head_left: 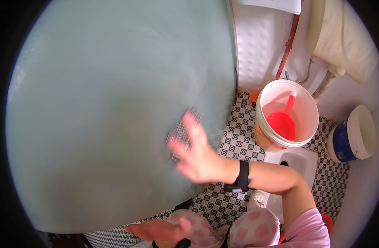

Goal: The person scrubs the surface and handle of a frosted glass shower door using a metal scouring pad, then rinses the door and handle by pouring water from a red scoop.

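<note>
My right hand (pixel 197 155) presses a dark, wiry scouring pad (pixel 180 135) against a large pale green, cloudy panel (pixel 107 87) that fills the left of the view. Motion smears the hand and the pad, which looks like steel wool. Its fingers spread over the pad, partly covering it. Close to the panel's lower edge, my left hand (pixel 158 230) is held out with fingers extended and nothing in it.
Right of the panel, a white bucket (pixel 261 111) holds a red dipper (pixel 281 124). Below it is a white squat toilet (pixel 309 159) in a patterned tile floor (pixel 237 136). A blue-and-white bucket (pixel 344 142) leans by the right wall, under a cream cistern (pixel 342 41) and a red pipe (pixel 287 47).
</note>
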The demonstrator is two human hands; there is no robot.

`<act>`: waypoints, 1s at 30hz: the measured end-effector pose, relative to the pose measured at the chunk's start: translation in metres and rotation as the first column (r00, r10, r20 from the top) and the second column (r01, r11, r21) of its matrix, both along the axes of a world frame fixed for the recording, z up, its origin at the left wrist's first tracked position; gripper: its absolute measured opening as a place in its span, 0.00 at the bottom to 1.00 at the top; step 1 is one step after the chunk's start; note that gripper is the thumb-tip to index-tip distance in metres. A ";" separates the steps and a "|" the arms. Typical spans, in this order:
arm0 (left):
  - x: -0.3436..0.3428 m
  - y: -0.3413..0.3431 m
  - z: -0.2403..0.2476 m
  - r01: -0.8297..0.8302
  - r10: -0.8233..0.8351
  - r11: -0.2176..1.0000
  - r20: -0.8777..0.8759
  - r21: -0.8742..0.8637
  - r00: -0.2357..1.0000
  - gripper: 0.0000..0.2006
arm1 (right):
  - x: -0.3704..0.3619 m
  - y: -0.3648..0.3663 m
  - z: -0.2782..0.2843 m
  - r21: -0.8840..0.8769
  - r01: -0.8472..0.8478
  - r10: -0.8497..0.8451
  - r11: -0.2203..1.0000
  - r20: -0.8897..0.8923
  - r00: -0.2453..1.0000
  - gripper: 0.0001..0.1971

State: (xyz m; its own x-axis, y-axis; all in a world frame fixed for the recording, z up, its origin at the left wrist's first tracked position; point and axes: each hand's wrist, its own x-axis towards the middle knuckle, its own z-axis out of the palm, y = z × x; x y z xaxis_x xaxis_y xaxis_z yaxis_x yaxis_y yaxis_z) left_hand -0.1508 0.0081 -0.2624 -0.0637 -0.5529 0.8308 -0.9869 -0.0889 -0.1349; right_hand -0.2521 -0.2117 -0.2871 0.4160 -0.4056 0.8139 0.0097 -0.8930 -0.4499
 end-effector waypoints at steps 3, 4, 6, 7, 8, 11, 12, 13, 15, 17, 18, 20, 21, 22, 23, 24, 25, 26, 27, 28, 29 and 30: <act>0.009 -0.012 0.016 -0.051 0.044 0.998 -0.144 -0.046 0.989 0.39 | -0.009 0.011 0.011 -0.245 -0.127 0.118 0.961 -0.051 0.992 0.26; 0.014 -0.015 0.020 -0.030 0.018 0.998 -0.190 -0.059 0.982 0.40 | -0.005 -0.006 0.017 -0.290 -0.026 0.024 0.957 -0.010 1.000 0.24; 0.027 -0.012 0.007 0.070 -0.126 0.990 -0.529 -0.126 0.839 0.36 | -0.005 -0.033 0.043 -0.034 0.140 -0.138 0.990 0.066 0.988 0.27; 0.030 -0.012 0.003 0.167 -0.234 0.972 -0.655 -0.164 0.718 0.27 | -0.002 -0.051 0.047 0.092 0.218 -0.230 0.972 0.147 0.962 0.30; 0.031 -0.009 0.004 0.163 -0.227 0.974 -0.662 -0.158 0.714 0.27 | 0.001 -0.063 0.055 0.248 0.241 -0.291 0.938 0.191 0.938 0.31; 0.030 -0.011 0.021 0.267 -0.114 0.964 -0.894 0.006 0.434 0.21 | 0.000 -0.027 0.057 0.144 0.209 -0.219 0.967 0.061 0.974 0.33; 0.023 -0.019 0.030 0.345 -0.193 0.936 -0.917 -0.066 0.350 0.19 | 0.000 -0.002 0.050 0.000 0.172 -0.172 0.985 -0.005 0.985 0.33; 0.016 -0.027 0.036 0.421 -0.274 0.895 -0.928 -0.150 0.251 0.20 | -0.001 0.018 0.042 -0.074 0.069 -0.070 0.995 -0.015 0.997 0.33; 0.014 -0.032 0.038 0.397 -0.301 0.906 -0.885 -0.148 0.356 0.20 | -0.001 0.043 0.042 -0.232 -0.079 0.070 0.969 -0.050 0.996 0.33; 0.023 -0.023 0.021 0.377 -0.322 0.915 -0.819 -0.142 0.474 0.26 | 0.007 0.050 0.056 -0.314 -0.135 0.128 0.940 -0.043 0.991 0.33; 0.032 -0.016 0.008 0.369 -0.314 0.919 -0.821 -0.136 0.478 0.26 | 0.013 0.050 0.081 -0.201 -0.098 0.110 0.975 0.049 0.993 0.33; 0.044 -0.004 -0.012 0.443 -0.376 0.861 -0.899 -0.249 0.226 0.36 | 0.023 0.063 0.094 -0.069 -0.076 0.085 0.995 0.135 0.987 0.33; 0.046 -0.006 -0.020 0.293 -0.383 0.894 -0.917 -0.338 0.110 0.44 | 0.028 0.073 0.087 -0.044 -0.045 0.051 0.998 0.155 0.987 0.32; 0.037 -0.007 -0.012 0.296 -0.377 0.895 -0.921 -0.335 0.097 0.44 | 0.028 0.080 0.074 -0.019 0.000 0.003 1.000 0.164 0.986 0.32; 0.025 -0.006 0.003 0.349 -0.313 0.888 -0.949 -0.300 -0.021 0.47 | 0.022 0.087 0.048 -0.054 -0.008 0.013 0.998 0.105 0.994 0.34; 0.024 -0.008 0.009 0.409 -0.288 0.868 -0.957 -0.281 -0.047 0.49 | 0.016 0.097 0.016 -0.025 -0.022 0.022 0.999 0.037 0.999 0.35; 0.023 -0.010 0.017 0.468 -0.259 0.845 -0.964 -0.259 -0.066 0.51 | 0.012 0.107 -0.015 0.057 0.008 -0.009 0.998 0.014 1.000 0.35; 0.024 -0.010 0.023 0.521 -0.226 0.821 -0.971 -0.234 -0.081 0.53 | 0.012 0.114 -0.034 0.142 0.036 -0.035 0.989 -0.010 0.999 0.36; 0.027 -0.009 0.025 0.540 -0.191 0.818 -0.979 -0.199 -0.073 0.53 | 0.015 0.116 -0.027 0.142 0.038 -0.037 0.989 -0.006 0.999 0.36; 0.029 -0.010 0.027 0.553 -0.175 0.813 -0.982 -0.183 -0.068 0.53 | 0.020 0.115 -0.012 0.144 0.052 -0.059 0.988 0.040 0.997 0.36; 0.029 -0.013 0.026 0.572 -0.160 0.802 -0.984 -0.172 -0.072 0.53 | 0.022 0.111 0.007 0.145 0.076 -0.088 0.987 0.078 0.993 0.36; 0.031 -0.013 0.026 0.543 -0.220 0.817 -0.975 -0.196 -0.022 0.50 | 0.026 0.107 0.041 0.069 0.059 -0.067 0.996 0.128 0.989 0.36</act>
State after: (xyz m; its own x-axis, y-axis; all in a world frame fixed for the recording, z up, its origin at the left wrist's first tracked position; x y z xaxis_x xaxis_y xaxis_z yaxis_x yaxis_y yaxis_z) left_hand -0.1200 -0.0050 -0.2365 0.3990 -0.8808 0.2549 -0.1403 0.2161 0.9663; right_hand -0.2259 -0.1045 -0.2459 0.2799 -0.4813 0.8307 0.0166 -0.8627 -0.5054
